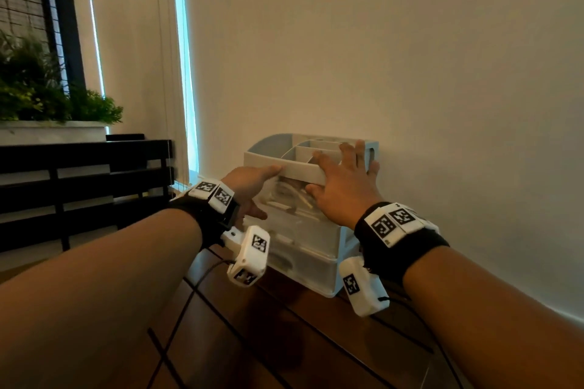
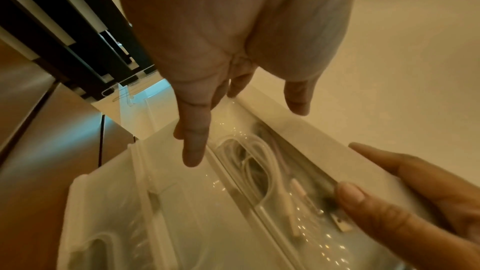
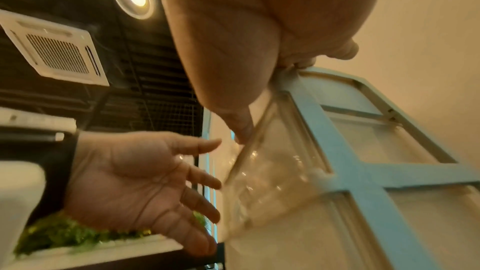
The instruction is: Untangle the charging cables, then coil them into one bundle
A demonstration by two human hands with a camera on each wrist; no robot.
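Presently the retrieval step is in hand: the right hand (image 1: 343, 186) lies spread flat on the organizer (image 1: 319, 172), the left hand (image 1: 249, 181) hovers empty with relaxed fingers at the top drawer (image 2: 259, 223), where the cables (image 2: 259, 163) lie, so next likely lift them out.

Both bare forearms reach forward side by side, each wrist wrapped in a black band carrying white marker blocks. The left hand (image 1: 249, 183) is held palm toward the right, its fingers (image 2: 193, 143) straight and slightly spread, thumb pointing forward, gripping nothing. The right hand (image 1: 343, 186) lies palm down with its fingers (image 1: 355, 151) extended and fanned apart, thumb stretched out toward the left hand. The two hands are near each other but apart.
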